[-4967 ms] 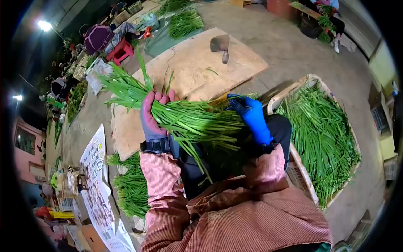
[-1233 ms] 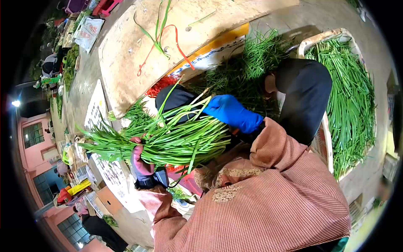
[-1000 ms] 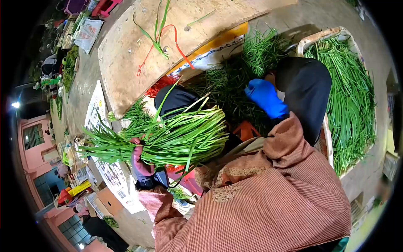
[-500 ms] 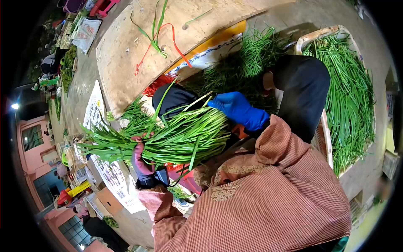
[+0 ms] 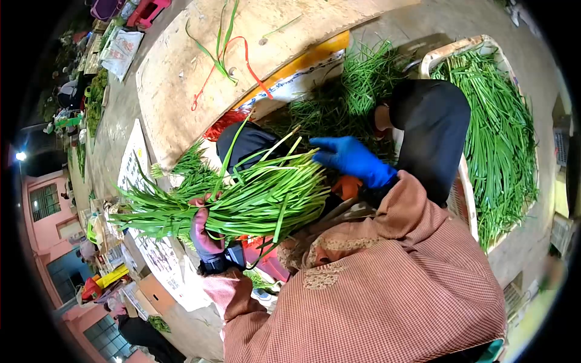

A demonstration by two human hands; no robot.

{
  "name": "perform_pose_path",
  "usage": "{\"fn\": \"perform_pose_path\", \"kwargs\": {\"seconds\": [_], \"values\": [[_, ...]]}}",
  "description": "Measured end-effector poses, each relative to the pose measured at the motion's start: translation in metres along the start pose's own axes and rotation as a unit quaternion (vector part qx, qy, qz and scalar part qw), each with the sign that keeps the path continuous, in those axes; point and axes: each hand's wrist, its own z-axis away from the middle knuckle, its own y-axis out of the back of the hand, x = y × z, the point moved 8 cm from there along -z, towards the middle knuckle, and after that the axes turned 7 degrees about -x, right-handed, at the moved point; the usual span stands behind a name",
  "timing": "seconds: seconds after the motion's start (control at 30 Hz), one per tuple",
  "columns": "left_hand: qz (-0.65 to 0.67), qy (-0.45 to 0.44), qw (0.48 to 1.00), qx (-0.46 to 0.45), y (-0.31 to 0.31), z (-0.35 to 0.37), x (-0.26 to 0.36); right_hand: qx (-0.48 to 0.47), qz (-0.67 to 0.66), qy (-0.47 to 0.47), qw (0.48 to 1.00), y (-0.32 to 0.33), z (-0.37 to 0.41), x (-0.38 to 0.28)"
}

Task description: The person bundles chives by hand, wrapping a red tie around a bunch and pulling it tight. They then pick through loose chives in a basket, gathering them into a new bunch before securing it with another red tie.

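Observation:
A thick bunch of garlic chives (image 5: 272, 196) lies across my lap, leaf tips to the left and pale stalk ends to the right. My left hand (image 5: 206, 230), in a dark purplish glove, wraps round the leafy part from below. Beside the stalk ends is my right hand (image 5: 348, 158) in a blue glove, its fingers stretched out and holding nothing that I can see. One or two stalks stick up out of the bunch near its top edge.
A wooden board (image 5: 200, 78) ahead bears loose chive leaves and a red ribbon (image 5: 248, 57). On the right, a white crate (image 5: 431, 60) is full of chives. More chives (image 5: 363, 81) lie in a heap beyond my knees. Printed sheets (image 5: 160, 260) lie at left.
My right hand has drawn back a little to the right from the stalk ends, and its fingers have straightened. My left hand keeps its hold on the bunch.

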Motion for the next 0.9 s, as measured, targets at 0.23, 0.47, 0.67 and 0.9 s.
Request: {"fn": "perform_pose_path", "kwargs": {"seconds": [0.23,0.47,0.67,0.9], "values": [[0.112,-0.124,0.986,-0.001,-0.031,-0.019,0.042,0.033,-0.139,0.043,0.989,-0.016,-0.018,-0.022],[0.215,-0.177,0.96,0.019,-0.01,-0.064,0.023,0.096,-0.127,0.106,0.981,0.007,-0.015,-0.05],[0.111,-0.235,0.964,0.054,-0.007,-0.062,0.022,0.148,0.028,0.218,0.964,0.011,-0.009,-0.073],[0.227,-0.152,0.96,0.059,-0.01,-0.066,0.014,0.141,0.07,0.223,0.962,0.011,-0.017,-0.067]]}}
